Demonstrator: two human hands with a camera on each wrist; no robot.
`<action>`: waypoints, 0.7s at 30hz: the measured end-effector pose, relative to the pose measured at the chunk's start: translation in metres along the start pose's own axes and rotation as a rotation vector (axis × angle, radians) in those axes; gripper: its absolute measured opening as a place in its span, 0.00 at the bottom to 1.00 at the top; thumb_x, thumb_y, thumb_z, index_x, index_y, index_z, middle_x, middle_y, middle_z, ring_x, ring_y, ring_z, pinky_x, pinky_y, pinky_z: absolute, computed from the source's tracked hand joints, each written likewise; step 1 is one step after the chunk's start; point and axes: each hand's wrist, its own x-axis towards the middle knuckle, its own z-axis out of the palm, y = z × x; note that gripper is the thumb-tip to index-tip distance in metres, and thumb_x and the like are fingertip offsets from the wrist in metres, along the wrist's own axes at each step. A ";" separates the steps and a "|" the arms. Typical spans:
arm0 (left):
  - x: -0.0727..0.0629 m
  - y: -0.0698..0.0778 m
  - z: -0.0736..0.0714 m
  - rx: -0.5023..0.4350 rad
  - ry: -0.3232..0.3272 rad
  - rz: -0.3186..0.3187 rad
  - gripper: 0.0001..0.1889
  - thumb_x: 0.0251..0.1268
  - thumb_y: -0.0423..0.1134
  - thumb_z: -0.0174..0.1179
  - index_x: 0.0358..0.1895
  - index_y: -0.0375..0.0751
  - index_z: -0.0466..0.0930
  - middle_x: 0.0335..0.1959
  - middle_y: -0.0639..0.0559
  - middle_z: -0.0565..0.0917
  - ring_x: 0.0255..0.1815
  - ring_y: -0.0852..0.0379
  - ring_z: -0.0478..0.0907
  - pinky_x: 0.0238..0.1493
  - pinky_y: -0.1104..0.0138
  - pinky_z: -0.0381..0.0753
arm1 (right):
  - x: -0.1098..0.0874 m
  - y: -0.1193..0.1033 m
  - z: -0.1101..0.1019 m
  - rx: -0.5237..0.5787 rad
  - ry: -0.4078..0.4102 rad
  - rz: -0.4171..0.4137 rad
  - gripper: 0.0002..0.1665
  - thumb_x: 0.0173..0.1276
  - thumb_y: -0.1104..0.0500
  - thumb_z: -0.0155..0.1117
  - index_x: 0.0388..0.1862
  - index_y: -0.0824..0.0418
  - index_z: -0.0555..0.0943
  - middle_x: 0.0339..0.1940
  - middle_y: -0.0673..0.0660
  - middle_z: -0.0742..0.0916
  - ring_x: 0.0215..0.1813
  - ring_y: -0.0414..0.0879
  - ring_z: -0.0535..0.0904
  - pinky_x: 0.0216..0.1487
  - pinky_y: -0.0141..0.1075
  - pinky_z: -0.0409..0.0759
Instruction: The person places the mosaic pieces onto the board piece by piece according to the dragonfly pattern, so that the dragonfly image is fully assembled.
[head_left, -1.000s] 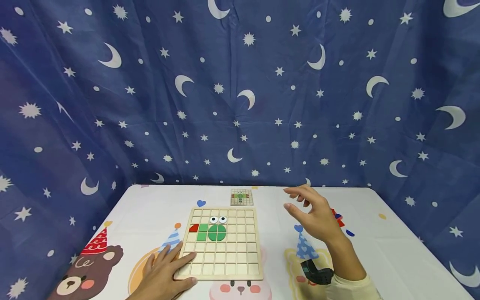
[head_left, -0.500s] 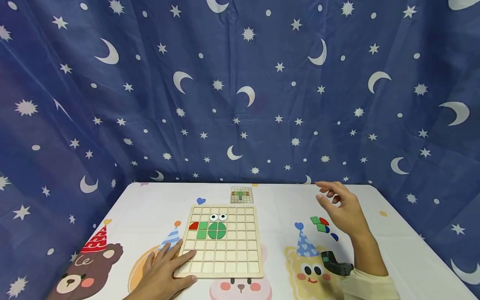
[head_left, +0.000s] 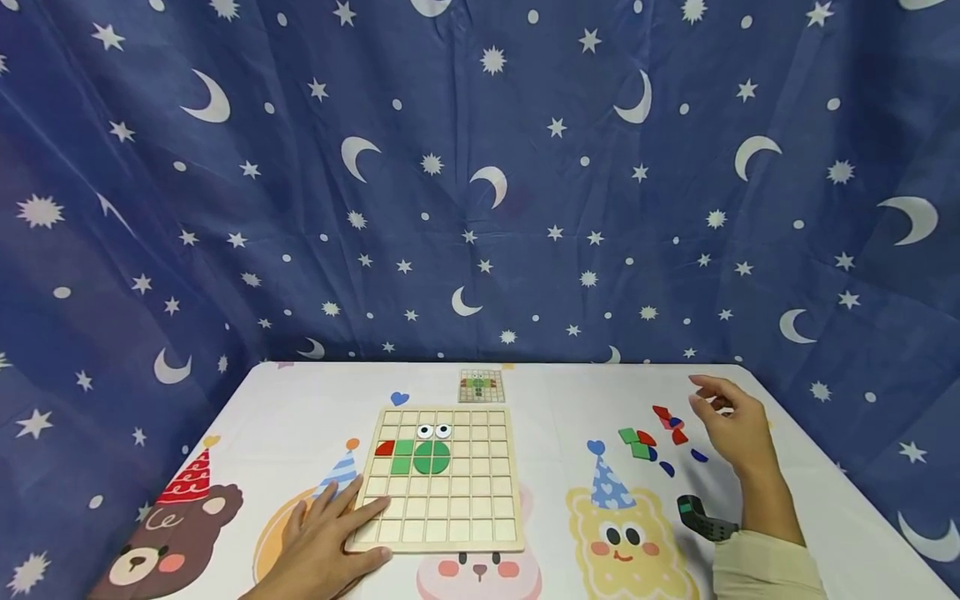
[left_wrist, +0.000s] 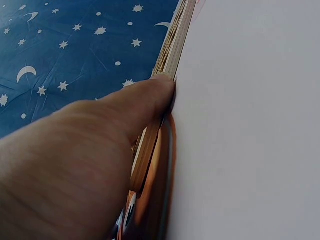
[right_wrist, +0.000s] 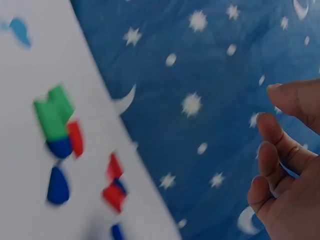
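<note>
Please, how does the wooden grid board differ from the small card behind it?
The wooden board is much larger than the card. The left hand touches the board; no hand touches the card. A red piece sits at only one side of the board's figure; the card shows red at both. Both show a grid with eyes and green shapes.

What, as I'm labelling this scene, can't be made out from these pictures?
- Small card, head view: its fine details are too small.
- Board, head view: part of its left edge is hidden by the left hand.
- Loose pieces, right wrist view: outlines blurred.
- Right hand, right wrist view: cut off by the picture's right edge.
</note>
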 end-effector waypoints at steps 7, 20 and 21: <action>0.001 0.000 -0.001 0.002 -0.013 0.004 0.36 0.50 0.71 0.62 0.63 0.61 0.77 0.71 0.44 0.64 0.70 0.30 0.53 0.59 0.32 0.42 | 0.002 0.067 0.012 -0.060 -0.064 0.271 0.21 0.70 0.50 0.60 0.58 0.57 0.80 0.44 0.57 0.80 0.43 0.50 0.71 0.27 0.36 0.75; 0.001 -0.001 0.000 -0.008 -0.008 0.005 0.36 0.51 0.71 0.61 0.63 0.61 0.77 0.71 0.44 0.64 0.70 0.30 0.52 0.59 0.32 0.42 | -0.013 0.071 0.025 -0.182 -0.199 0.448 0.18 0.67 0.62 0.60 0.53 0.70 0.78 0.42 0.68 0.80 0.45 0.62 0.73 0.44 0.52 0.72; 0.001 -0.001 0.000 -0.005 -0.002 0.011 0.35 0.51 0.71 0.61 0.63 0.61 0.77 0.71 0.44 0.64 0.70 0.29 0.52 0.59 0.32 0.42 | -0.014 0.071 0.025 -0.202 -0.208 0.433 0.18 0.66 0.62 0.61 0.52 0.70 0.78 0.42 0.68 0.81 0.44 0.62 0.73 0.45 0.54 0.71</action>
